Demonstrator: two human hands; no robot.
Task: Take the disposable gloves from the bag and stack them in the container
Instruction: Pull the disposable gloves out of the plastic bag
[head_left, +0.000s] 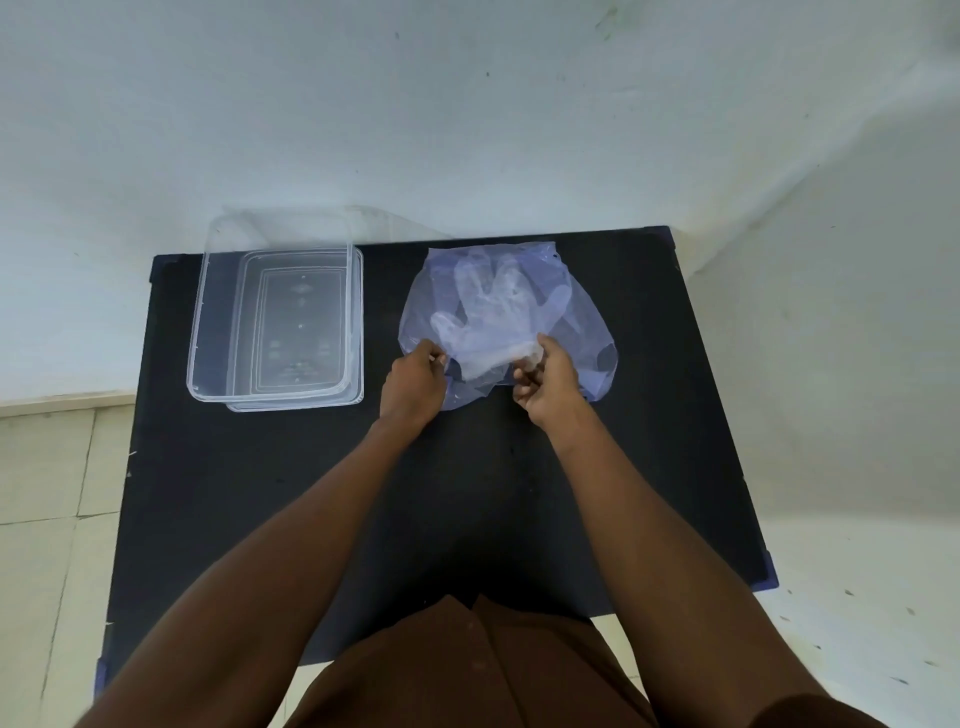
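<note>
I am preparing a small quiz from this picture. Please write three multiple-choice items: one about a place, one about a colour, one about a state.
1. Where is the container relative to the bag?
A. to its left
B. to its right
C. under it

2. What colour is the table?
A. white
B. black
C. red

3. What holds the bag's near edge?
A. nothing
B. one hand
C. both hands

Key: 1 A, the container stands at the table's left. 2 B, the top is black. 3 C, the left hand and right hand each pinch the edge.
</note>
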